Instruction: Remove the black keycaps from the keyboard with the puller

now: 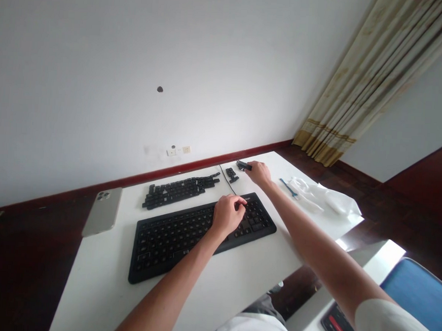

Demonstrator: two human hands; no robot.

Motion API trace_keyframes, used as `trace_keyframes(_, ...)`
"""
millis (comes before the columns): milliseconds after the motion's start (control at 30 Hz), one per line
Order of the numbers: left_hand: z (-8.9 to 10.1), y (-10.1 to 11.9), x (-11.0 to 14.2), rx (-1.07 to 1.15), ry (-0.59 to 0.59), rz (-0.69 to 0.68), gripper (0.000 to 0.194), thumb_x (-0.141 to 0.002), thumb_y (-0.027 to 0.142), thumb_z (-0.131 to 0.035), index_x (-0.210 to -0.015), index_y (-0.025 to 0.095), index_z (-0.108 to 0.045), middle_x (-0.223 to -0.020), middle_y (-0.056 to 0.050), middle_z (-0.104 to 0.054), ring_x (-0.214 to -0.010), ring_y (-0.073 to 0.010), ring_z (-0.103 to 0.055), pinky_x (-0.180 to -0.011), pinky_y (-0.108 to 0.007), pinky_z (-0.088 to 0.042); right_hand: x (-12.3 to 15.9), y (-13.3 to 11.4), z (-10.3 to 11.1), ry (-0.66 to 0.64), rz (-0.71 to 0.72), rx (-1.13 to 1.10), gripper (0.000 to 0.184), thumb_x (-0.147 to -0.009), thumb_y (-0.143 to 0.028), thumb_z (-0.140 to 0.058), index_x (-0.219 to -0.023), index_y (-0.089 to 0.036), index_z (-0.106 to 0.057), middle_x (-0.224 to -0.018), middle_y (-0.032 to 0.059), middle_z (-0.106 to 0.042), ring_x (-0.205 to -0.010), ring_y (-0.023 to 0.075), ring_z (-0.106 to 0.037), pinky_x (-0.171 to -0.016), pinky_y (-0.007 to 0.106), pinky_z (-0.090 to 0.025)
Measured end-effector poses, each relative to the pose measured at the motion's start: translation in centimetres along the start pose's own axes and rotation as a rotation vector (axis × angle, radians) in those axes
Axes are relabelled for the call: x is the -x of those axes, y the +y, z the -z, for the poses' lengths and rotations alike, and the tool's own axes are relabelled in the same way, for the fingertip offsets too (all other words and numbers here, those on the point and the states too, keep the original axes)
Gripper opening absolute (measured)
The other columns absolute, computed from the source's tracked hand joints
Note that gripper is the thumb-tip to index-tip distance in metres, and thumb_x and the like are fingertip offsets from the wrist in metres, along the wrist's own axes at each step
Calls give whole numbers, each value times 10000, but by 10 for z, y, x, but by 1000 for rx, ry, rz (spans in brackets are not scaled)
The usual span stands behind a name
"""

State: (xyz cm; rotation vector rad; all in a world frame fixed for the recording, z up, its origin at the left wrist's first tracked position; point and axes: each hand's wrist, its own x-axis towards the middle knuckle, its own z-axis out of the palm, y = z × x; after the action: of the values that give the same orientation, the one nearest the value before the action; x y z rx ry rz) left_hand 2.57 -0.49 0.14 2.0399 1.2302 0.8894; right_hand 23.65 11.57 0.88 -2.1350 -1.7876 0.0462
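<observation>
A black keyboard (165, 239) lies at a slant on the white table, many of its key positions bare of caps. Over its right part is my left hand (229, 213), thumb and fingers pinched together; anything between them is too small to make out. My right hand (258, 173) is farther back, its fingers closed at a small dark elongated thing (246, 166) whose kind I cannot make out. Removed black keycaps (178, 190) lie in rows behind the keyboard. A smaller group of keycaps (231, 175) lies left of my right hand.
A phone (103, 211) lies face down at the table's left edge. To the right are a thin blue tool (288, 188) and a crumpled white plastic bag (326, 200). The keyboard's cable (226, 178) runs backward. A blue chair (417, 299) stands at lower right.
</observation>
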Motion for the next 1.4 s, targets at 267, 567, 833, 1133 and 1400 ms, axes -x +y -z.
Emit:
trace_keyframes(267, 8, 5, -5, 95, -23, 132, 209, -889, 125, -656, -939, 238, -825, -825, 3, -761, -761, -170, -677, -833, -287, -531, -3, -4, -4, -42, -6, 37, 261, -965, -333, -667, -1133, -228, -836, -1061, 151, -821, -975, 278, -752, -748, 297, -485)
trace_keyframes(567, 8, 4, -4, 76, -28, 118, 192, -895, 141, -657, -932, 234, -821, -846, 5, -764, -744, -163, -664, -822, -287, -520, -4, -4, 4, -11, 32, -19, 237, -951, -354, -681, -1043, -207, -843, -987, 135, -816, -926, 271, -735, -730, 301, -444)
trace_keyframes(833, 7, 3, -5, 109, -23, 126, 214, -883, 115, -647, -942, 229, -819, -886, -4, -789, -771, -169, -694, -856, -294, -541, 32, 17, 32, 171, -128, -757, 499, -845, -667, -695, -713, -186, -674, -572, 1, -535, -561, 156, -467, -534, 298, -332)
trace_keyframes(1133, 6, 1, -4, -62, -103, -69, 92, -854, 187, -748, -932, 214, -790, -911, -41, -744, -887, -215, -689, -903, -338, -547, 121, -26, 39, -94, -174, -1768, 497, -861, -523, -716, -644, -238, -373, -616, -63, -267, -511, 105, -223, -449, 262, -276)
trace_keyframes(1400, -9, 12, 11, -241, -118, -212, 144, -842, 260, -808, -978, 221, -781, -1024, -87, -742, -1032, -288, -658, -1013, -422, -518, 145, -27, 25, -81, -277, -1849, 562, -910, -550, -668, -605, -233, -318, -585, -65, -219, -512, 107, -203, -444, 256, -252)
